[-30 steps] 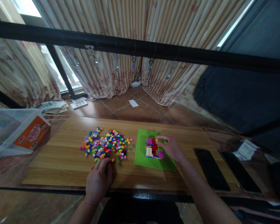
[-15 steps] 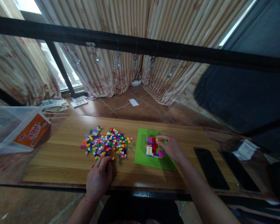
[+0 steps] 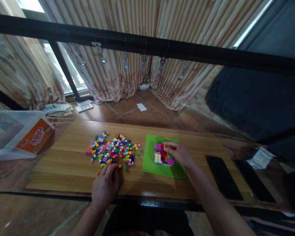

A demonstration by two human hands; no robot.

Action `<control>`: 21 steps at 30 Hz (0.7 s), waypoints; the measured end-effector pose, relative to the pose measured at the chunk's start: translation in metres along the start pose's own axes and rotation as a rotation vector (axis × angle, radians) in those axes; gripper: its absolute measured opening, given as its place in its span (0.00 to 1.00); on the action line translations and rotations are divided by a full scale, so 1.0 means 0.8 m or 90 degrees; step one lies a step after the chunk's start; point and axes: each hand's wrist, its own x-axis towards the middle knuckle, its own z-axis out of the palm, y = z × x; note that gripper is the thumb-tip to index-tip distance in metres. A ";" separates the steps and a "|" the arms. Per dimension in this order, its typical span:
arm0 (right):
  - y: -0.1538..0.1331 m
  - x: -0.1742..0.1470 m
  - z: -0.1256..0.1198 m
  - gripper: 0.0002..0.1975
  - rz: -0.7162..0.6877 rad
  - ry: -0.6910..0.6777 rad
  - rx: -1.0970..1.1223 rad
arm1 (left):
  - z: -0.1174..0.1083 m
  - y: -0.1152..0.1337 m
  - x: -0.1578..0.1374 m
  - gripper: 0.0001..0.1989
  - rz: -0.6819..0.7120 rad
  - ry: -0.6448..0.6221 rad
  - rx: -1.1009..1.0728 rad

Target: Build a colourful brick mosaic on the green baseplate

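On a green studded baseplate (image 3: 149,164) sits a low block built of small building bricks (image 3: 163,155) in red, white, magenta and blue. My right hand (image 3: 178,154) reaches over its far right corner, thumb and index finger pinched on a small building brick there, mostly hidden by the fingertips. To the left spreads a loose pile of many-coloured bricks (image 3: 115,149). At its near edge my left hand (image 3: 105,183) rests on the table with curled fingers. A bit of red shows by its fingertips beside a yellow brick; what the fingers hold is unclear.
A clear plastic box with an orange label (image 3: 35,136) stands at the left. Two dark phone-like slabs (image 3: 223,177) lie on the right of the wooden table (image 3: 71,157). A black metal bar (image 3: 147,46) crosses ahead, with curtains behind.
The view has shifted very slightly. Both hands stay almost where they were, my right hand at the brick block and my left at the pile's near edge.
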 end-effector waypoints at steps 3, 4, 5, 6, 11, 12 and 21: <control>0.003 0.002 -0.003 0.18 -0.007 0.030 0.051 | 0.000 0.000 0.000 0.07 0.004 0.004 -0.002; 0.003 0.002 -0.004 0.18 -0.004 0.045 0.056 | 0.000 0.000 0.000 0.07 0.004 0.006 -0.002; 0.004 0.003 -0.004 0.18 0.003 0.056 0.056 | 0.000 0.000 0.000 0.07 0.005 0.007 -0.001; 0.003 0.004 -0.004 0.17 0.010 0.062 0.050 | -0.001 0.000 0.000 0.07 0.005 0.007 0.000; 0.000 0.004 0.004 0.15 0.026 0.057 0.018 | -0.002 0.001 0.000 0.07 0.003 0.007 0.002; 0.000 0.004 0.006 0.15 0.030 0.061 0.017 | -0.002 0.002 0.000 0.07 0.003 0.008 -0.001; -0.010 0.003 0.012 0.12 0.038 0.079 -0.051 | -0.003 0.002 0.000 0.07 0.007 0.005 -0.004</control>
